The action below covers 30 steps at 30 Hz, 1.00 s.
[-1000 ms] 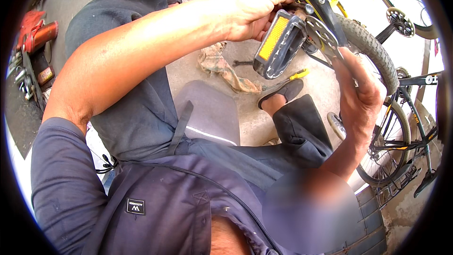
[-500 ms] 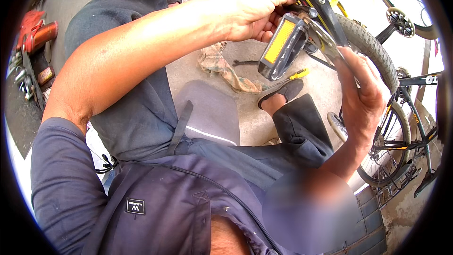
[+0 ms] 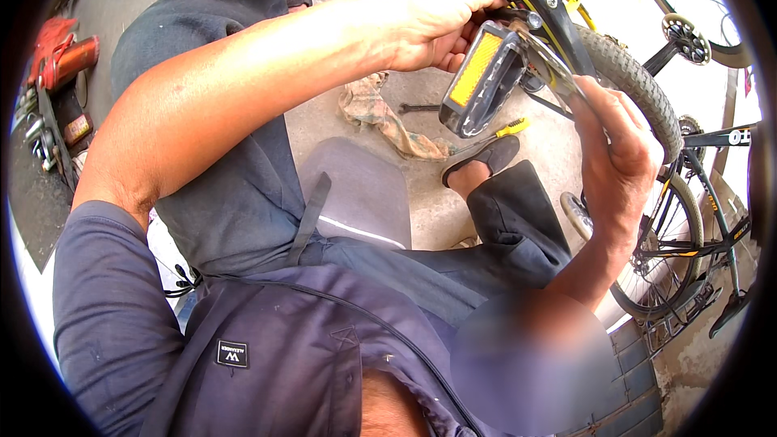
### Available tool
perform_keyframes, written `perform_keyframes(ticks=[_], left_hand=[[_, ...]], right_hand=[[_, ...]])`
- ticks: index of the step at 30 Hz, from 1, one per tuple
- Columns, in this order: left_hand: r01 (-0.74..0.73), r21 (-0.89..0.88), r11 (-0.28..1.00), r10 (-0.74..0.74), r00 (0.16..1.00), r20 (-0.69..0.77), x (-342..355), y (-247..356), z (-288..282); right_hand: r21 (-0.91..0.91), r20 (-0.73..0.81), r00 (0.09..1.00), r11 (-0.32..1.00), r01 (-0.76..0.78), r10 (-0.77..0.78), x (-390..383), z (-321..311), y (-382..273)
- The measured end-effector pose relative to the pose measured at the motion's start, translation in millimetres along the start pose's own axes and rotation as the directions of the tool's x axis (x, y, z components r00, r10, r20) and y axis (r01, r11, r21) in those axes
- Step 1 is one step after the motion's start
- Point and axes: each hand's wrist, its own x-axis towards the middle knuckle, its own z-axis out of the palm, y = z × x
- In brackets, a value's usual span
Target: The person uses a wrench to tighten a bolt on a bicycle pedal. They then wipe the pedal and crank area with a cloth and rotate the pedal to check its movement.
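A black pedal (image 3: 486,81) with a yellow reflector sits at the end of a crank arm on a bicycle with a black and yellow chain guard (image 3: 571,20). Stretched out from the left, my left hand (image 3: 441,20) is closed around the crank arm behind the pedal; its fingertips are partly hidden. My right hand (image 3: 617,133) grips a flat metal wrench (image 3: 552,67), thumb and fingers pressed on its handle. The wrench's far end meets the pedal's inner side at the axle, though the jaw itself is hard to make out.
Below the pedal, a yellow-handled screwdriver (image 3: 511,128), a stained rag (image 3: 376,113) and a dark wrench (image 3: 422,108) lie on the concrete. The bicycle's knobby tyre (image 3: 635,77) is beyond my right hand. More bicycles (image 3: 688,251) stand at right; tools and a red-orange container (image 3: 77,62) are far left.
My right hand and the wrench have shifted slightly left. The pedal has tilted a little the same way. My left hand stays in place.
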Motion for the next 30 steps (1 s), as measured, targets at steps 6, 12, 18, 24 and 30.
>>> perform_keyframes(ticks=[6,12,18,24,30], left_hand=[[-0.022,-0.026,0.999,0.022,1.0,-0.004,-7,2,2],[-0.025,-0.083,0.996,0.023,0.999,-0.033,-13,4,8],[-0.008,-0.072,0.997,0.005,0.999,-0.038,-14,6,6],[-0.023,-0.072,0.997,0.019,0.999,-0.048,-15,5,7],[-0.019,-0.046,0.999,0.016,0.997,-0.069,-18,7,10]], right_hand=[[-0.013,0.022,0.999,1.0,0.024,-0.023,2,6,2],[0.012,0.061,0.998,1.0,-0.001,0.001,5,11,3],[0.043,0.075,0.997,0.999,0.024,-0.028,9,17,9],[0.073,0.09,0.996,0.997,-0.001,-0.006,11,25,12],[0.079,0.114,0.993,0.996,-0.032,0.023,16,34,16]])
